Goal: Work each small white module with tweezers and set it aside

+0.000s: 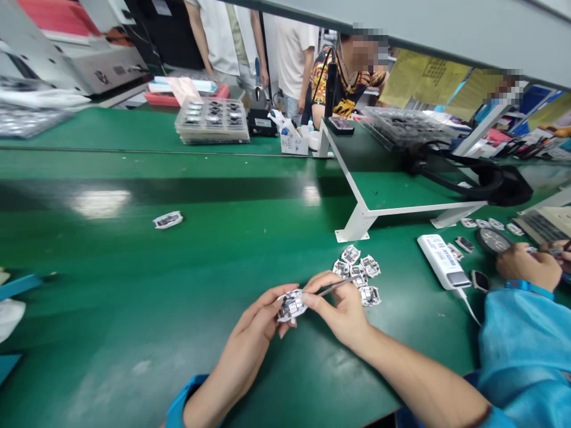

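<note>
My left hand (254, 324) pinches a small white-edged circuit part (291, 305) just above the green table. My right hand (341, 306) is closed on thin metal tweezers (339, 286) whose tips touch that part. Just beyond my right hand lies a cluster of several similar small parts (359, 270). One more such part (168, 220) lies alone farther left on the belt.
A white metal stand (362, 217) rises at the right with a black looped cable (464, 172) on it. A white device (443, 261) lies beside a co-worker's hand (529, 267) in a blue sleeve. Stacked clear trays (212, 122) and other people stand across the table.
</note>
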Available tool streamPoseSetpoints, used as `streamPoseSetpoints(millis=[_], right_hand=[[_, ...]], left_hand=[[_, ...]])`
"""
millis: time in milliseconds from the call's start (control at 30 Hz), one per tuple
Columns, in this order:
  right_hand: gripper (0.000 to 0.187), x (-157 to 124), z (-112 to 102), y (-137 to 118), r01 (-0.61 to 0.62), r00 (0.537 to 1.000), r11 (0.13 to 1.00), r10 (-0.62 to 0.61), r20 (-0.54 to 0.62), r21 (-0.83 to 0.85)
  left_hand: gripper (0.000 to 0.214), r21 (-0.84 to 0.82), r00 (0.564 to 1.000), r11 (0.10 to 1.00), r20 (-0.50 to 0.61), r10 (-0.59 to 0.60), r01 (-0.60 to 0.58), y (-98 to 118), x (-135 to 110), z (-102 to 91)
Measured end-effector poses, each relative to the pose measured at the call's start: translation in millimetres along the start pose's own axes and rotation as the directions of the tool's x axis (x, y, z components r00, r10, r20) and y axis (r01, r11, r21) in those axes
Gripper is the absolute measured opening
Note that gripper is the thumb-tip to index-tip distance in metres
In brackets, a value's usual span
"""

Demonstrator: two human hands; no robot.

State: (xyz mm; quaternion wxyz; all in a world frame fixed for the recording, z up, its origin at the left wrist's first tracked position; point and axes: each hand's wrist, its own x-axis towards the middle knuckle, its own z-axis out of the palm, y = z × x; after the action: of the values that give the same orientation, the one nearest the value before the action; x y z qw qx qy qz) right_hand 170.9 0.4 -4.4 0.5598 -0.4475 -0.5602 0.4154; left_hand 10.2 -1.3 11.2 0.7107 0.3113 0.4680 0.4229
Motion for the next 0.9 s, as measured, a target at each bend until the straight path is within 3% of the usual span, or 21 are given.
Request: streamPoseSetpoints(millis=[600,900], right_hand=[[0.009,6.7,-1.2,-2.6,-0.041,0.998,0.999,0.041,0.055,-0.009],[0.011,3.8,-0.9,1.4,-0.11,0.991,0.994,0.108,0.078,0.015]], left_hand=[[0.029,0.012,0.997,0.997,0.004,-0.077,0.077,-0.1,2.5,-0.2],[0.039,0.019,0.996,0.996,0.005,-0.084,0.084,-2.3,2.7,-1.5]])
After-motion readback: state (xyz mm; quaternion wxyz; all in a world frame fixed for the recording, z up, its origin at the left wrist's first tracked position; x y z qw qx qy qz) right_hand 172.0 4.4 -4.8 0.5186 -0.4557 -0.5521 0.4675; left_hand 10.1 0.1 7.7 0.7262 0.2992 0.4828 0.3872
